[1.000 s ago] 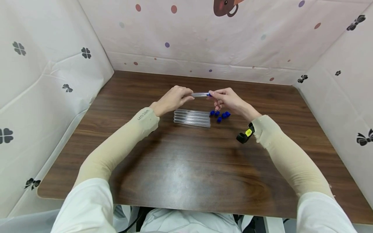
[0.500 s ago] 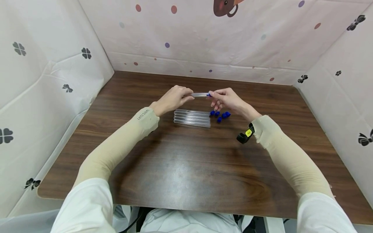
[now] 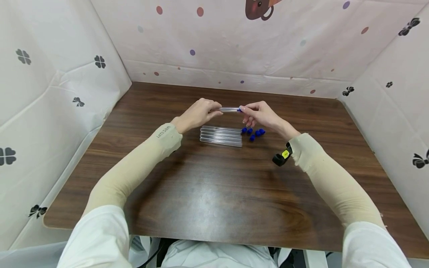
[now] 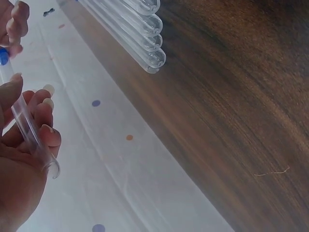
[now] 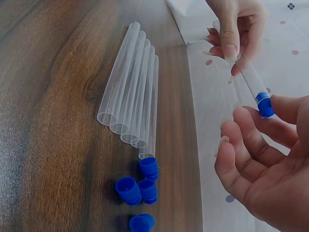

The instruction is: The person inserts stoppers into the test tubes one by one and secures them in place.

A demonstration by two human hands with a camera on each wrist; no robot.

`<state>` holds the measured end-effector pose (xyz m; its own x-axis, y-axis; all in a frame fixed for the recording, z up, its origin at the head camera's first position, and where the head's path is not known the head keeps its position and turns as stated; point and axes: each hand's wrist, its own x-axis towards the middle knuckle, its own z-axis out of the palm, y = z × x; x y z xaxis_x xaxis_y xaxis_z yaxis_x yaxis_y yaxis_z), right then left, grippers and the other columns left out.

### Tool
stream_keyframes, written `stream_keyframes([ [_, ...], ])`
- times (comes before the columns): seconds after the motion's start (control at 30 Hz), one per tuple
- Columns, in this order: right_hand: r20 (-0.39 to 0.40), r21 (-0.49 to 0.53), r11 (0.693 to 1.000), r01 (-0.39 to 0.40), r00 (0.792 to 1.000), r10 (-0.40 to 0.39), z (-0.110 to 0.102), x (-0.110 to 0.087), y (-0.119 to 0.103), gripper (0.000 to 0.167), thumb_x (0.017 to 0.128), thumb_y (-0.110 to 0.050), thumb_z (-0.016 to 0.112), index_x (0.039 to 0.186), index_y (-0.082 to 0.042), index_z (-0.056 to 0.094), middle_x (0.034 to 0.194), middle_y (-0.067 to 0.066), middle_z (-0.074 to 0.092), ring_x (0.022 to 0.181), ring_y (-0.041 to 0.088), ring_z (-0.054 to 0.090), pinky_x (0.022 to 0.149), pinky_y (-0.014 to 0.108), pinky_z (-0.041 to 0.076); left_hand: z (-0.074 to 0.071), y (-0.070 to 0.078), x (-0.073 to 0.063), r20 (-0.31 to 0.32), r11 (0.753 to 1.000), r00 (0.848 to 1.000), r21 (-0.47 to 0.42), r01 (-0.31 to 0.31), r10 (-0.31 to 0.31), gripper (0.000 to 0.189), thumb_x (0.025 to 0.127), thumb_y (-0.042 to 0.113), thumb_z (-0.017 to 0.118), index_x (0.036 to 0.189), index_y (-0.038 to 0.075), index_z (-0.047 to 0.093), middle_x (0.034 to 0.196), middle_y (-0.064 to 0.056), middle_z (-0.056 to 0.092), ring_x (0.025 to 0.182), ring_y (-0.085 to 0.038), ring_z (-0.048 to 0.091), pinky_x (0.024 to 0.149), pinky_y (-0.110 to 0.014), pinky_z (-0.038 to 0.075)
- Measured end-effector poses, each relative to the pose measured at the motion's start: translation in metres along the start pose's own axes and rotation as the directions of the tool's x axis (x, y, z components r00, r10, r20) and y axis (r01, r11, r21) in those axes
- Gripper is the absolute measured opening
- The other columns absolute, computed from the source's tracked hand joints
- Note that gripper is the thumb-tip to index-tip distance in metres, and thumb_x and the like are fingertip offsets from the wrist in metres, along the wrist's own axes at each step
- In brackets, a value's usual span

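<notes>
My left hand [image 3: 199,114] grips a clear test tube [image 3: 229,109] between thumb and fingers above the table, with the tube lying nearly level. Its rounded end shows past the palm in the left wrist view. A blue cap [image 5: 264,104] sits in the tube's other end, and part of its ribbed plug is visible through the clear wall. Thumb and index finger of my right hand [image 3: 263,114] pinch that cap, while the other fingers are spread loosely below. Several more clear test tubes [image 3: 221,136] lie side by side on the table, their open ends to the right.
Beside those open ends lie several loose blue caps [image 5: 128,190]. The brown wooden table [image 3: 214,193] meets patterned white cloth walls [image 3: 214,63] at the back and both sides. A black strap with a yellow label [image 3: 285,153] hangs at my right wrist.
The lower fingers of my right hand have shifted slightly while thumb and index finger stay on the cap. My left hand and the tube have barely moved; the loose tubes and caps lie unchanged.
</notes>
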<state>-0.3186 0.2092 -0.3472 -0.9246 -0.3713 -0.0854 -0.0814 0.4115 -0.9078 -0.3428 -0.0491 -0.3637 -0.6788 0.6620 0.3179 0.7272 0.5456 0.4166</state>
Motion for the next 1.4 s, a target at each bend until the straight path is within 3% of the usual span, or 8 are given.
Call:
stream_keyframes([
  [0.37,-0.009,-0.016,1.000,-0.023,1.000,0.023,-0.003,-0.002,0.002,0.039,0.097,-0.036,0.055,0.108,-0.001,0.067,0.074,0.010,0.066,0.065,0.027,0.065,0.060,0.036,0.056,-0.001,0.001,0.002,0.016,1.000,1.000,-0.015,-0.012,0.012,0.026,0.096,0.025,0.060,0.112,0.007,0.069,0.107,-0.006,0.072,0.087,-0.013,0.066,0.082,-0.030,0.053],
  [0.53,-0.012,-0.025,0.999,-0.025,1.000,0.025,-0.005,-0.003,-0.003,0.037,0.100,-0.034,0.051,0.102,-0.001,0.067,0.077,0.018,0.068,0.066,0.030,0.066,0.060,0.039,0.056,-0.003,-0.001,0.001,0.007,1.000,1.000,-0.027,-0.003,0.003,0.024,0.095,0.023,0.062,0.113,0.008,0.068,0.105,-0.004,0.072,0.087,-0.013,0.066,0.082,-0.030,0.053],
  [0.83,-0.019,-0.062,0.997,-0.037,0.999,0.036,-0.008,-0.015,-0.015,0.042,0.103,-0.029,0.045,0.110,0.006,0.066,0.078,0.021,0.064,0.069,0.035,0.064,0.059,0.034,0.055,-0.012,-0.018,-0.004,-0.028,0.999,1.000,0.032,0.004,-0.003,0.020,0.095,0.025,0.061,0.109,0.011,0.063,0.105,-0.006,0.072,0.097,-0.021,0.069,0.086,-0.038,0.053],
  [1.07,-0.046,-0.094,0.995,-0.029,0.999,0.025,-0.015,-0.008,0.008,0.046,0.101,-0.038,0.047,0.111,0.002,0.067,0.076,0.014,0.065,0.067,0.032,0.064,0.062,0.041,0.056,-0.020,-0.046,-0.010,-0.032,0.987,0.995,0.121,0.102,-0.098,0.022,0.095,0.030,0.061,0.110,0.013,0.062,0.103,-0.008,0.071,0.094,-0.026,0.065,0.081,-0.043,0.050],
  [1.2,-0.043,-0.118,0.993,-0.030,0.999,0.025,-0.014,-0.012,0.005,0.046,0.101,-0.038,0.047,0.110,0.002,0.067,0.078,0.017,0.065,0.070,0.037,0.064,0.062,0.040,0.056,-0.024,-0.063,-0.015,-0.045,0.972,0.982,0.140,0.186,-0.182,0.024,0.095,0.030,0.061,0.110,0.012,0.062,0.102,-0.010,0.070,0.093,-0.029,0.061,0.080,-0.046,0.048],
  [1.3,-0.032,-0.141,0.989,-0.033,0.999,0.029,-0.013,-0.019,-0.005,0.043,0.103,-0.032,0.045,0.109,0.004,0.067,0.082,0.025,0.064,0.076,0.044,0.063,0.062,0.039,0.056,-0.026,-0.075,-0.021,-0.071,0.956,0.962,0.117,0.269,-0.262,0.025,0.095,0.030,0.061,0.110,0.010,0.062,0.105,-0.011,0.070,0.096,-0.029,0.062,0.082,-0.047,0.049],
  [1.4,-0.032,-0.163,0.986,-0.037,0.999,0.033,-0.012,-0.025,-0.012,0.041,0.103,-0.028,0.043,0.109,0.005,0.067,0.085,0.030,0.063,0.081,0.049,0.061,0.061,0.034,0.056,-0.027,-0.085,-0.026,-0.110,0.920,0.923,0.098,0.379,-0.368,0.023,0.096,0.027,0.060,0.107,0.007,0.061,0.104,-0.014,0.068,0.095,-0.029,0.060,0.082,-0.047,0.048],
])
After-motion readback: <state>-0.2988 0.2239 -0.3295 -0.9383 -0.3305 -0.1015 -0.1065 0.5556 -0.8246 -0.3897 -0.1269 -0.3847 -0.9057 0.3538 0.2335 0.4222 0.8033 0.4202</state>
